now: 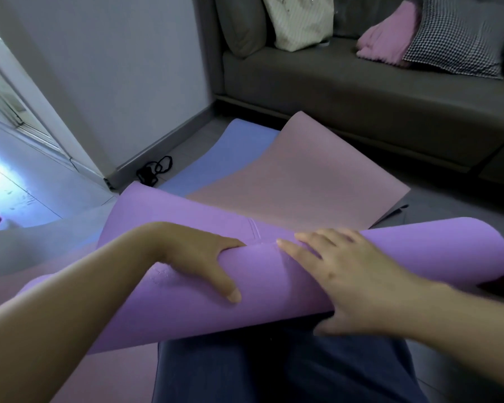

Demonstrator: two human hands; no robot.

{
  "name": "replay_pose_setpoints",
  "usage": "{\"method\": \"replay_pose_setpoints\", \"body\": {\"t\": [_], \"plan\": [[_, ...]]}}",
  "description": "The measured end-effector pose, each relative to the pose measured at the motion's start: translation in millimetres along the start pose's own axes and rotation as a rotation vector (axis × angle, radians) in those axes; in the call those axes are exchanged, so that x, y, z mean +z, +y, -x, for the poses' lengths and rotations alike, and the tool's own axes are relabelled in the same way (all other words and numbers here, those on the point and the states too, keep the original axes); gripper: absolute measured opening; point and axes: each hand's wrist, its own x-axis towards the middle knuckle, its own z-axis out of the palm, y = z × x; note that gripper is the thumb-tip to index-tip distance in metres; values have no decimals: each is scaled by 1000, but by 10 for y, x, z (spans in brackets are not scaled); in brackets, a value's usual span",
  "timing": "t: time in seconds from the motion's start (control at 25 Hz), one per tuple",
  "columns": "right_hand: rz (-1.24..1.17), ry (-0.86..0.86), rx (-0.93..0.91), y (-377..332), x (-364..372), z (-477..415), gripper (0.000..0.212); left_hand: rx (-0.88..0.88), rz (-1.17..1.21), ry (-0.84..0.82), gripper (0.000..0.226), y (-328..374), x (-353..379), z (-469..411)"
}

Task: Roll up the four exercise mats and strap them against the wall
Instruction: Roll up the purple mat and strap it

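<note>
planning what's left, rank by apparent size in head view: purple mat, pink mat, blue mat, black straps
1. purple mat, though nearest the camera
2. pink mat
3. blue mat, mostly covered
4. black straps

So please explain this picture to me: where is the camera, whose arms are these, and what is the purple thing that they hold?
There is no machine here. A person wears one camera on the head, looking forward and down, so the two arms are the person's own. The left hand grips a half-rolled purple mat. The right hand lies flat on the roll, fingers straight. Beneath the purple mat, a pink mat and a blue mat lie spread out. Black straps lie by the wall, and a grey sofa stands behind.
</note>
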Motion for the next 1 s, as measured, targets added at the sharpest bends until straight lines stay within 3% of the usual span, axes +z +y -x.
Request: {"method": "replay_pose_setpoints", "body": {"t": [0.08, 0.16, 0.24, 0.32, 0.36, 0.44, 0.52, 0.6, 0.72, 0.8, 1.0], "plan": [[17, 121, 24, -26, 252, 18, 124, -18, -12, -18, 87, 22, -37, 2], [-34, 124, 38, 31, 340, -51, 115, -30, -171, 81, 95, 68, 31, 41], [-90, 38, 36, 82, 262, -135, 109, -70, -448, 308, 105, 118, 257, 92], [-199, -160, 29, 170, 119, -276, 106, -43, -729, 676, 116, 117, 552, 52], [-265, -258, 24, 221, 72, -380, 105, -7, -808, 844, 120, 95, 674, -3], [-430, -392, 25, 334, -29, -604, 99, 36, -828, 1021, 118, 41, 782, -122], [-515, -457, 2, 402, -67, -713, 98, 40, -763, 1037, 110, 4, 743, -166], [-443, -440, 36, 393, -15, -646, 106, 52, -706, 1020, 103, 0, 672, -154], [-115, -102, 74, 236, 182, -381, 119, 51, -717, 1008, 98, -26, 576, -140], [-61, 23, 23, 241, 285, -320, 105, 75, -737, 1024, 96, -19, 590, -143], [81, 36, 0, 653, -293, -573, 91, 114, -674, 1154, 87, 141, 210, -104]]}}
